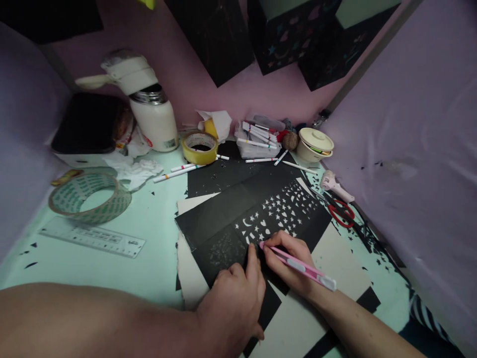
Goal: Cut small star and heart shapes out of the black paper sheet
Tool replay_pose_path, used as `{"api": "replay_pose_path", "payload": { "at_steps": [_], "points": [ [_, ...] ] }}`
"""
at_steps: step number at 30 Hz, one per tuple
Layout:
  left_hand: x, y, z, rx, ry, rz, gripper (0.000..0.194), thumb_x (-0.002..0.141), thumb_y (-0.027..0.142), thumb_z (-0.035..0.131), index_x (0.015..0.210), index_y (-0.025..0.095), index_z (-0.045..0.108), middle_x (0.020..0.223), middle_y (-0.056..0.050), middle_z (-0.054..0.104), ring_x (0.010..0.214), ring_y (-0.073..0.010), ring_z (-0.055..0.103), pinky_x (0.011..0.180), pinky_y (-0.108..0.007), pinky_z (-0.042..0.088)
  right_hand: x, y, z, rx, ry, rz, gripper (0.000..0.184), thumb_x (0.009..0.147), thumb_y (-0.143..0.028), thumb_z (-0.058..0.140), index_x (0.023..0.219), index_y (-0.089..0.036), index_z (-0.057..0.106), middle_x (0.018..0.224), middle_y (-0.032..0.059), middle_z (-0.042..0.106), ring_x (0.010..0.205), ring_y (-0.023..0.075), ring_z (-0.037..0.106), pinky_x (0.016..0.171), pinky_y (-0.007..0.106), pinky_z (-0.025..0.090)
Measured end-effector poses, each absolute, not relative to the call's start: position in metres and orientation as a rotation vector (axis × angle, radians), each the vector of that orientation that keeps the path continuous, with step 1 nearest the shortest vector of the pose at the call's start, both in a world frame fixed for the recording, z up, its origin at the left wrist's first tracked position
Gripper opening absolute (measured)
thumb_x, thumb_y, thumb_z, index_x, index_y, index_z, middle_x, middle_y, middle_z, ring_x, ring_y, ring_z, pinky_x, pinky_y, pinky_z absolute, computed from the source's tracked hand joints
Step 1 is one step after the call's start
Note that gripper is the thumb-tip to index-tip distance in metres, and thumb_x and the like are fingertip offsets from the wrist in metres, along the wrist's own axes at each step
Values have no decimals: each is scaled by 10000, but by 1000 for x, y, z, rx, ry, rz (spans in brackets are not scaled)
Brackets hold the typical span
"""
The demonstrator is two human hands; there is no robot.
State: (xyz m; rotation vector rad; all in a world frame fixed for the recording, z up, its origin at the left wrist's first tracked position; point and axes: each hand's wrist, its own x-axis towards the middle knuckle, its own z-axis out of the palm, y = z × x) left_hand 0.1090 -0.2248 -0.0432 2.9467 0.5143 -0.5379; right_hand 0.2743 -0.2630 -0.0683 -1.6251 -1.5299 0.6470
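Note:
A sheet of black paper (219, 216) with cut-out stars, hearts, moons and small shapes lies at an angle on pale card. My right hand (292, 258) grips a pink craft knife (303, 268) like a pen. Its tip meets the sheet near the lower edge of the cut-outs, though my fingers partly hide the blade. My left hand (234, 293) rests on the sheet just left of the knife, index finger stretched out and pressing down, the other fingers bent. Chalky marks (225, 248) show on the paper beside that finger.
Left are a clear ruler (93, 237), a wide tape roll (89, 196) and a white flask (154, 117). Behind the sheet stand a yellow tape roll (200, 146), a box of markers (259, 139) and a lidded bowl (315, 144). Red-handled scissors (341, 214) and black scraps lie right.

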Motion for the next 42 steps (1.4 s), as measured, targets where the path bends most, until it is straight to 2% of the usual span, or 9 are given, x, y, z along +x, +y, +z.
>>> {"api": "replay_pose_path", "payload": {
  "at_steps": [7, 16, 24, 29, 37, 42],
  "points": [
    [107, -226, -47, 2951, 535, -516, 972, 724, 717, 567, 1404, 40, 414, 1461, -308, 258, 767, -277, 646, 551, -355, 520, 276, -262, -67, -1566, -1567, 684, 33, 852, -178, 602, 825, -193, 589, 729, 2, 618, 608, 114, 551, 587, 225, 432],
    [109, -225, -41, 2949, 531, -539, 933, 724, 703, 584, 1388, 62, 447, 1455, -304, 278, 759, -271, 648, 541, -344, 519, 277, -263, -65, -1618, -1568, 658, 105, 839, -173, 586, 738, -189, 566, 610, -32, 551, 516, 91, 465, 517, 210, 375],
    [111, -230, -46, 3007, 552, -470, 974, 734, 718, 554, 1393, 14, 418, 1416, -335, 305, 692, -245, 641, 498, -322, 504, 273, -265, -64, -1684, -1489, 687, 99, 855, -237, 600, 768, -190, 592, 616, -31, 578, 519, 95, 488, 507, 205, 386],
    [111, -231, -42, 2999, 572, -445, 979, 733, 691, 587, 1383, -20, 414, 1406, -339, 312, 712, -240, 645, 526, -311, 521, 274, -266, -63, -1704, -1465, 708, 91, 862, -258, 607, 796, -194, 611, 665, -13, 630, 558, 111, 543, 532, 212, 417],
    [108, -237, -45, 2968, 556, -346, 936, 756, 687, 564, 1405, 32, 402, 1439, -316, 279, 809, -264, 647, 601, -338, 540, 286, -285, -58, -1795, -1221, 664, 104, 839, -290, 645, 899, -206, 637, 825, 25, 686, 702, 155, 623, 601, 231, 482],
    [106, -237, -42, 3007, 524, -336, 910, 753, 684, 571, 1400, 61, 426, 1462, -276, 299, 842, -276, 641, 626, -359, 547, 300, -286, -50, -1706, -1273, 828, 165, 842, -244, 610, 967, -194, 706, 952, 54, 727, 839, 183, 673, 743, 274, 525]
  ]
}}
